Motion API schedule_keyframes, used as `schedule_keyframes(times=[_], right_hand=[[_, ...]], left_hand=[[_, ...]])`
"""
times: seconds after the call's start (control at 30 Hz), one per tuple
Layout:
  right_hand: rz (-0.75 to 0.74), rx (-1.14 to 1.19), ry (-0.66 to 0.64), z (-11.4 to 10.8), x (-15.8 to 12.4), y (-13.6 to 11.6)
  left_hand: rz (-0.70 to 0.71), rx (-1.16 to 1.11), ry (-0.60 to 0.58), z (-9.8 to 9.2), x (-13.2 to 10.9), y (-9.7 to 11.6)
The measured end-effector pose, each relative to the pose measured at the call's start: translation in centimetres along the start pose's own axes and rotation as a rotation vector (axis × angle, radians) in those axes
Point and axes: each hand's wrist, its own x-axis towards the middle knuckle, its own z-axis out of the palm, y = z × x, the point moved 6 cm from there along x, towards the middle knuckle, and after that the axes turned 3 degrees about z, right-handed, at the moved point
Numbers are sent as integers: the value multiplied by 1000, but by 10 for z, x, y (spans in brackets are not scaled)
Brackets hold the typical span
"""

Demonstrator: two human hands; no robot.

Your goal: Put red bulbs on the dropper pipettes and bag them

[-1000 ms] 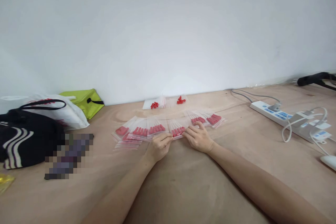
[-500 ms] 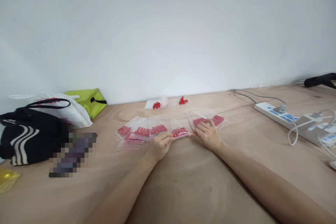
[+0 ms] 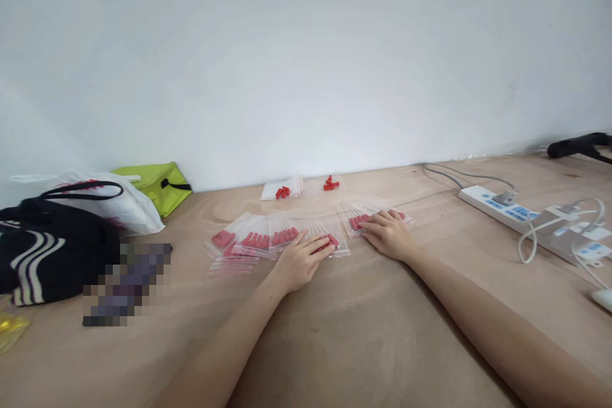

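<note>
Several clear zip bags holding small red pieces lie fanned out in a row on the wooden table. My left hand (image 3: 300, 261) lies with stretched fingers over a middle bag (image 3: 342, 243), covering part of its red pieces. On the right-hand group of bags (image 3: 354, 220) rests my right hand (image 3: 389, 234), fingers extended and partly hiding the red pieces. Left of my left hand are more filled bags (image 3: 255, 241) that overlap one another. Behind the row, two small heaps of loose-looking red pieces (image 3: 283, 192) sit on clear bags near the wall.
A white power strip (image 3: 497, 204) with plugs and cables stands on the right. Along the left are a black bag with white stripes (image 3: 57, 248), a white plastic bag (image 3: 138, 210), a lime-green bag (image 3: 167, 188) and a blurred-out dark object (image 3: 127, 287). The wall closes off the back.
Both hands have loosened from the lower edge of the middle bag. My left hand now lies flat over that bag; my right has shifted slightly right onto the right-hand bags.
</note>
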Motion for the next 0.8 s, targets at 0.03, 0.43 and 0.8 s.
schedule_keyframes(times=[0.03,0.43,0.8], right_hand=[[-6,-18,3,2,2,-2],[109,230,-2,5,7,-23],[-23,356,-50,7,12,-51]], left_hand=[[-12,-4,-10,3,3,-2],[-185,31,250,2,27,-1],[18,45,334,-1,13,-5]])
